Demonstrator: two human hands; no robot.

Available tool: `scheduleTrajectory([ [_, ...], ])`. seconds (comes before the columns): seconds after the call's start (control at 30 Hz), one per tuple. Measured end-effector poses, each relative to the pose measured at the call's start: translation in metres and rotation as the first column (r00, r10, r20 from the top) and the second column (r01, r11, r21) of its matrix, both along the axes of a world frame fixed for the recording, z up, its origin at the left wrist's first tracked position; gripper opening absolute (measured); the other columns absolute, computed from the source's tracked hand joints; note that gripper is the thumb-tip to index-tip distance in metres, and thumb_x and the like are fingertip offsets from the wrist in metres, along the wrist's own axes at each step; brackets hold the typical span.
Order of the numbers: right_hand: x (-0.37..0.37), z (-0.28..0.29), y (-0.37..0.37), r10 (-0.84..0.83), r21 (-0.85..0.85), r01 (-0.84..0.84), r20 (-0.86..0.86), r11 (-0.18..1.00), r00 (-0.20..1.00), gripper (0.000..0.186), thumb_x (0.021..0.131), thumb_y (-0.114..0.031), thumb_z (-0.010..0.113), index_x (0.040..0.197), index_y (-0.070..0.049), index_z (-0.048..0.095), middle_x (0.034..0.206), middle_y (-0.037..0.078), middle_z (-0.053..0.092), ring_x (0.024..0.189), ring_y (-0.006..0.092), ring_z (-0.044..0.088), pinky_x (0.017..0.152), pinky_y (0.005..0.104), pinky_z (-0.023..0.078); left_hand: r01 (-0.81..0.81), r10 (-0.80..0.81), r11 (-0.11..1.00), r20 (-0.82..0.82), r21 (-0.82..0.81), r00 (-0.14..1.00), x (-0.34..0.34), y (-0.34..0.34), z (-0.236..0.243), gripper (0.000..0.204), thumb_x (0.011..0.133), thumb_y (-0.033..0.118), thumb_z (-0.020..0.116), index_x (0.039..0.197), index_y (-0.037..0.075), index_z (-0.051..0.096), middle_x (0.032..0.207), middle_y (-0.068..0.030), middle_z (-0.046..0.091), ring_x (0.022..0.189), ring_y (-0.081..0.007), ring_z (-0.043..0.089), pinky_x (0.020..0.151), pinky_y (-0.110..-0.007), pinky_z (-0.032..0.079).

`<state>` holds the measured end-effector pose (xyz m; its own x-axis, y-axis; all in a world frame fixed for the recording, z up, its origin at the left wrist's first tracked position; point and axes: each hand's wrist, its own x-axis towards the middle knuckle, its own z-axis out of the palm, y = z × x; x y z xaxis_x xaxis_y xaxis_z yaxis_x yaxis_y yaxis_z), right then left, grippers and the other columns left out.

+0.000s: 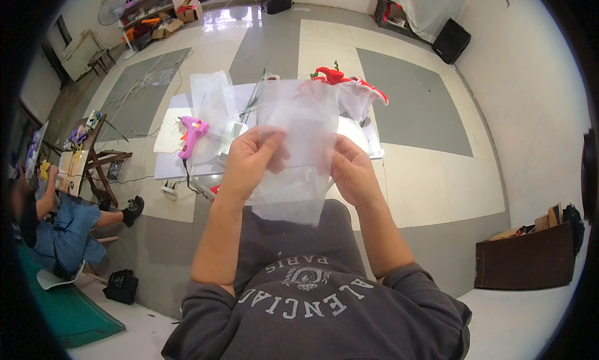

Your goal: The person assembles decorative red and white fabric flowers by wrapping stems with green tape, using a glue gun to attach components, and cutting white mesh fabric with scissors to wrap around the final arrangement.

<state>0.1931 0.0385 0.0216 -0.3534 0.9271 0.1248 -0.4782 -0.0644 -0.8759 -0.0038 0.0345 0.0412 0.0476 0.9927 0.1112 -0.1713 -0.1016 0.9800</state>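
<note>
Both hands hold up a sheer white sheet (298,113), which hangs over my lap; its exact material I cannot tell. My left hand (253,155) pinches the sheet's left side between thumb and fingers, and some fingers show through from behind. The right side is pinched by my right hand (354,169). Behind the sheet is a low white table (168,165). On it a pink glue gun (192,137) lies left of my left hand, beside more sheer white sheets (212,104). Red fuzzy flowers (336,76) with white wrapping stand beyond my right hand, partly hidden by the sheet.
A black cord and a white power strip (170,188) lie on the floor by the table's left. Further left, another person (68,222) sits at a small wooden table (75,172). Loose cables (140,85) run over the tiles. A brown box (524,257) stands at the right.
</note>
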Motion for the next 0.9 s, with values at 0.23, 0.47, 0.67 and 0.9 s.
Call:
scheduleTrajectory([
  [0.23,-0.002,-0.01,-0.008,0.106,0.171,-0.116,0.068,0.978,0.992,0.065,0.079,-0.006,0.064,0.133,-0.003,0.027,0.115,0.012,0.05,0.085,0.0137,0.054,0.076,0.029,0.047,0.155,-0.172,0.985,-0.317,-0.078,0.933,-0.006,-0.007,0.01,0.013,0.084,0.012,0.058,0.091,0.002,0.062,0.064,-0.0017,0.057,0.045,-0.0046,0.044,0.042,-0.019,0.033],
  [0.47,0.005,0.014,-0.005,-0.122,0.584,-0.054,0.258,0.81,0.958,0.071,0.068,-0.005,0.075,0.128,-0.012,0.038,0.127,0.013,0.035,0.088,0.0165,0.049,0.079,0.0295,0.045,0.35,-0.417,0.908,-0.429,-0.229,0.801,-0.022,-0.012,0.008,0.015,0.082,0.014,0.059,0.09,0.002,0.062,0.063,-0.0007,0.057,0.046,-0.0044,0.044,0.042,-0.019,0.033],
  [0.67,0.019,0.041,0.009,-0.252,0.753,-0.262,0.493,0.604,0.833,0.022,0.066,-0.015,0.077,0.082,-0.012,0.064,0.131,0.013,0.034,0.116,0.0298,0.04,0.094,0.041,0.036,0.496,-0.511,0.843,-0.597,-0.207,0.619,-0.012,-0.007,0.023,0.019,0.08,0.017,0.056,0.086,0.0,0.061,0.065,-0.0053,0.06,0.056,-0.0121,0.054,0.051,-0.027,0.042],
  [0.9,0.015,0.031,0.013,-0.011,0.433,-0.394,0.685,0.811,0.729,0.017,0.072,-0.014,0.072,0.079,-0.003,0.061,0.103,0.01,0.059,0.09,0.0166,0.056,0.079,0.029,0.044,0.674,-0.379,0.738,-0.805,0.035,0.457,-0.002,0.001,0.016,0.012,0.067,0.006,0.055,0.072,-0.003,0.048,0.059,-0.0147,0.046,0.055,-0.0243,0.048,0.054,-0.036,0.037],
])
